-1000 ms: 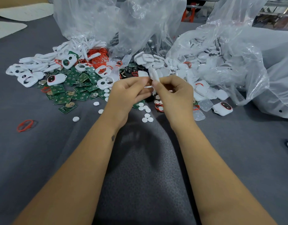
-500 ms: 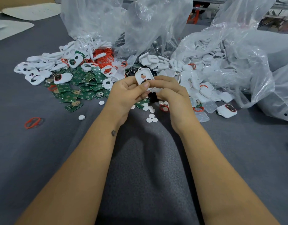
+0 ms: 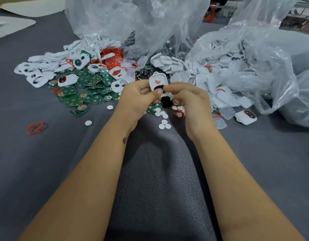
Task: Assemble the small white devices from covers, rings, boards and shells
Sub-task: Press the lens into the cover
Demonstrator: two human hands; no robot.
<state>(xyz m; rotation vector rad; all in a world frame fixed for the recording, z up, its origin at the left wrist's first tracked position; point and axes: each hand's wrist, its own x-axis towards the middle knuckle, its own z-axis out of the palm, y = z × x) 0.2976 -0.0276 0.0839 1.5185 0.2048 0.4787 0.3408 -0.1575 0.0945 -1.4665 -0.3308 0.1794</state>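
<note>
Left hand (image 3: 139, 96) grips a white cover (image 3: 158, 81); right hand (image 3: 188, 96) pinches a black piece (image 3: 161, 87) onto it. One finished device (image 3: 246, 116) at 3 o'clock; heaps of boards (image 3: 80, 100) remain.

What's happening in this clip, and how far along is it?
A person is assembling small devices by hand. The left hand grips a white cover while the right hand pinches a small black piece at its lower opening. Green boards, red rings and white shells lie piled on the grey table. One finished device lies to the right.
</note>
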